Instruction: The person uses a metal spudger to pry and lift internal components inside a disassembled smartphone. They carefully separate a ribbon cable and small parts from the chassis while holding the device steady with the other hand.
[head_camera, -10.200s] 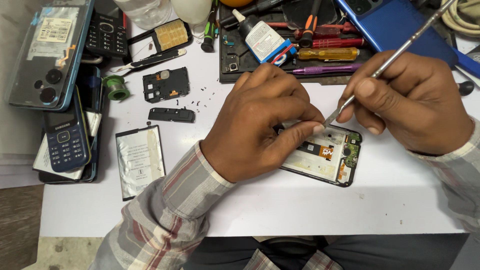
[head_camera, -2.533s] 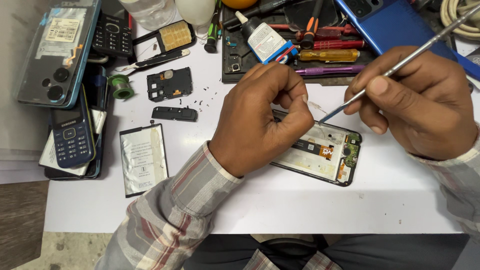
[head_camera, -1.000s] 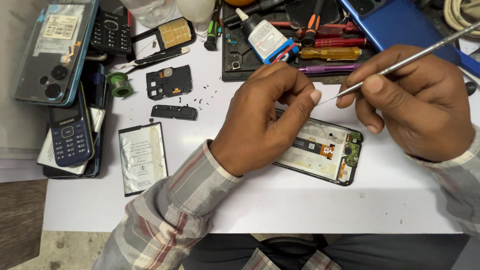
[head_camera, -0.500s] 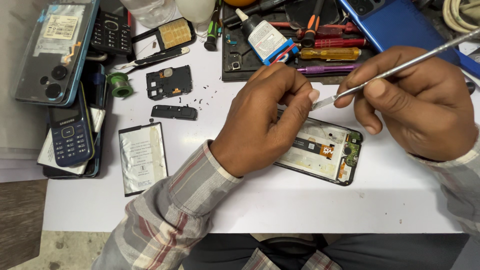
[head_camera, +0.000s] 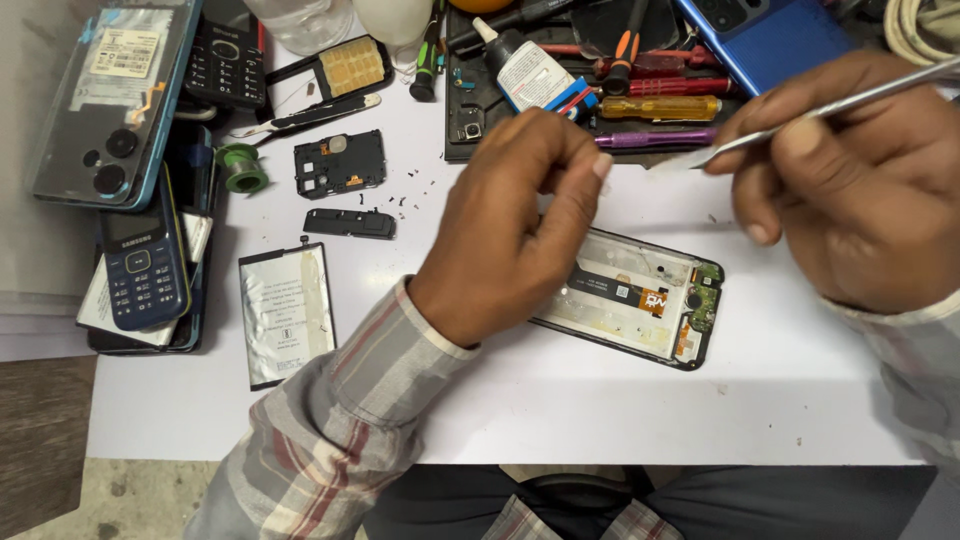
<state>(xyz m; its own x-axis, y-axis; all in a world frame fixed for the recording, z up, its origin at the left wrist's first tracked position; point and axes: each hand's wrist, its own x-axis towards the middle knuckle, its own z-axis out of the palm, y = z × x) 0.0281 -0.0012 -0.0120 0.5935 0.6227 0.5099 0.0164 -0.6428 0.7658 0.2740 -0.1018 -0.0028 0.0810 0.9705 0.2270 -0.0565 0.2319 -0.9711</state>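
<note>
**Both hands lifted above the opened phone**

My left hand (head_camera: 515, 225) hovers over the near end of the opened phone (head_camera: 640, 300), fingers curled loosely inward with thumb and fingertips almost meeting; whether anything is pinched between them I cannot tell. Ten seconds back this hand lay pressed on the phone's frame; half a second ago it had already risen, and now it sits higher still, clear of the frame. My right hand (head_camera: 850, 180) holds the thin metal tool (head_camera: 800, 115) in a narrow pinch of thumb and fingers. The tool's flat tip, earlier down at the phone's upper edge, now points left across the white table (head_camera: 600, 400), raised and well apart from the phone, near the purple screwdriver (head_camera: 655, 138).

The phone itself has not shifted: it lies back-open at the table's centre, its circuit board and orange flex exposed at the right end. Unmoved as well are the silver battery (head_camera: 285, 312) to the left, the two black cover plates (head_camera: 340, 163) above it, the green solder spool (head_camera: 243, 167), and the blue keypad phone (head_camera: 143, 268) at the far left.
</note>
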